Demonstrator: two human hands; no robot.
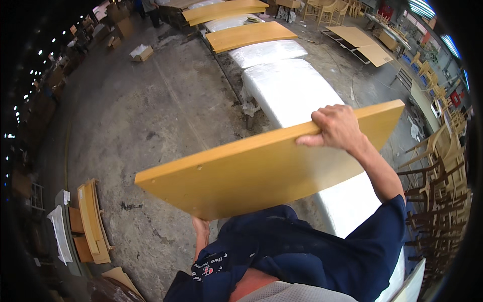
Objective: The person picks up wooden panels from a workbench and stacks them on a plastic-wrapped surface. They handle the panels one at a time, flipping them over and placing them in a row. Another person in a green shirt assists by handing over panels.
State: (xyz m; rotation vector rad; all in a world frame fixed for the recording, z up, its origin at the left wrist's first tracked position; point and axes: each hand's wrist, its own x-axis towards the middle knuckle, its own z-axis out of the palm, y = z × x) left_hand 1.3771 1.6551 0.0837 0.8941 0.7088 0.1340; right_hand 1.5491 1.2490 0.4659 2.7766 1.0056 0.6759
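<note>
A large yellow-brown wooden board is held up in front of my body, tilted, with its broad face toward me. My right hand is closed over the upper long edge, thumb on the near face and fingers over the top. Low at the left, my left hand grips the board's bottom edge; the board hides its fingers. Two small round marks show near the board's left end. Beyond and below the board lies a row of pads wrapped in shiny white plastic.
Farther along the row, wooden boards rest across wrapped pads. Stacked wooden chairs line the right side. At lower left, yellow wooden panels stand upright. Flat brown sheets lie on a low support, and an open carton sits on the concrete floor.
</note>
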